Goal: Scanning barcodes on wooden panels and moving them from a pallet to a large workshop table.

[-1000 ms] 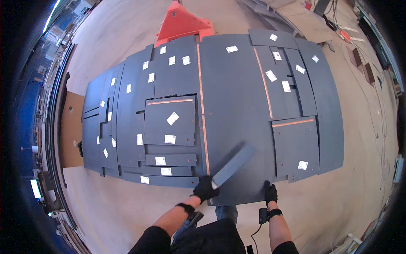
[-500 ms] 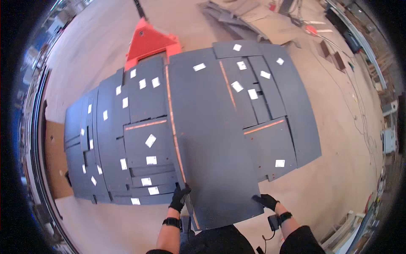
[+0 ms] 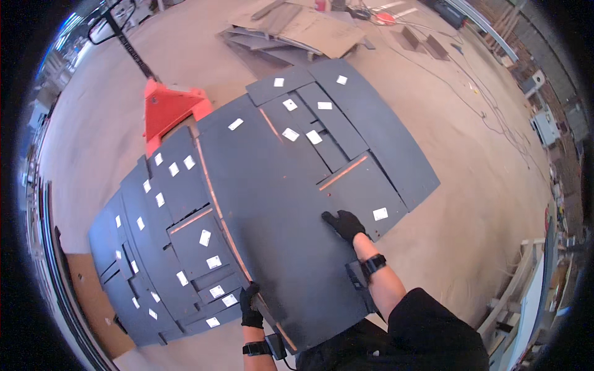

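Note:
A large dark grey panel (image 3: pixel 281 241) lies over other grey panels, its near end close to my body. An orange-brown strip (image 3: pixel 213 196) runs along its left edge. My left hand (image 3: pixel 250 306), in a black glove, is closed around that left edge near the close end. Further up, my gloved right hand (image 3: pixel 345 226) rests on the panel beside its right edge, fingers stretched out to the left. Beside my right hand lies a smaller grey panel (image 3: pixel 365 195) with a white label and an orange-brown strip along its far edge.
Many labelled grey panels (image 3: pixel 133 179) spread out to the left. Beyond them stands a red pallet jack (image 3: pixel 167 108) with a black handle. A pile of brown and grey sheets (image 3: pixel 297 28) lies at the back. Cables (image 3: pixel 489 117) trail across the floor at right, near wooden frames (image 3: pixel 516 297).
My right hand has moved from the panel's near right corner to further up along its right side. My left hand keeps its hold on the left edge. The view has turned to the right.

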Demonstrator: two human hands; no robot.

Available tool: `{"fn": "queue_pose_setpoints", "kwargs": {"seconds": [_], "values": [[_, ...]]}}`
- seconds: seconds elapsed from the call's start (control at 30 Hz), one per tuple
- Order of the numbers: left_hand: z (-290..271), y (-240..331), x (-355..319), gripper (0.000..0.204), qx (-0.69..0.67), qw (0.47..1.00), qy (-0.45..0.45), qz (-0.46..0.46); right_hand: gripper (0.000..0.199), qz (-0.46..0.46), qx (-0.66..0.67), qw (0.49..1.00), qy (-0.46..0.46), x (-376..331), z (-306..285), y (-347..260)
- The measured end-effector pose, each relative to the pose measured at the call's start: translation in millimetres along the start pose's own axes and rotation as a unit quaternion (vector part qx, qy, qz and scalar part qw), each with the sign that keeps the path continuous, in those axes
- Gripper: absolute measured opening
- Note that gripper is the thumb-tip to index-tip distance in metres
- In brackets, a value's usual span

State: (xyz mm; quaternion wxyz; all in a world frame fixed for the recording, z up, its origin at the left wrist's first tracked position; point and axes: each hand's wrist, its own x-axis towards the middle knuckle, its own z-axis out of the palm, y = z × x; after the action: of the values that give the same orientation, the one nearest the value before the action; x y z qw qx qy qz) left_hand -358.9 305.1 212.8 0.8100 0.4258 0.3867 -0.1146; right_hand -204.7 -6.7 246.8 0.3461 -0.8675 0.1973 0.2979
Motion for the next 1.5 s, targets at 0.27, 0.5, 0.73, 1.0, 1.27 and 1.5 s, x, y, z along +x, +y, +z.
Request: {"fn": "queue_pose_setpoints", "kwargs": {"seconds": [0.27, 0.5, 0.73, 1.0, 1.27, 1.5], "values": [[-39, 30, -132, 0.023, 0.052, 0.995, 0.055, 0.058, 0.076, -0.023, -0.025, 0.996, 0.087, -138, 14, -5], [-106, 30, -309, 0.034, 0.066, 0.982, 0.105, 0.143, 0.079, -0.062, -0.023, 0.997, 0.05, -253, 76, 9], [-220, -58, -540, 0.061, 0.087, 0.944, 0.232, 0.216, 0.066, -0.313, -0.088, 0.945, -0.014, -388, 178, 1], [-299, -236, -781, 0.089, -0.023, 0.802, 0.546, 0.242, 0.053, -0.465, -0.077, 0.785, -0.402, -722, 317, -25], [-302, -387, -894, 0.079, -0.255, 0.608, 0.734, 0.162, 0.037, -0.578, -0.106, 0.435, -0.682, -952, 475, 64], [-331, -439, -959, 0.036, -0.509, 0.326, 0.732, 0.314, 0.046, -0.665, -0.362, 0.29, -0.585, -1085, 663, 177]]}}
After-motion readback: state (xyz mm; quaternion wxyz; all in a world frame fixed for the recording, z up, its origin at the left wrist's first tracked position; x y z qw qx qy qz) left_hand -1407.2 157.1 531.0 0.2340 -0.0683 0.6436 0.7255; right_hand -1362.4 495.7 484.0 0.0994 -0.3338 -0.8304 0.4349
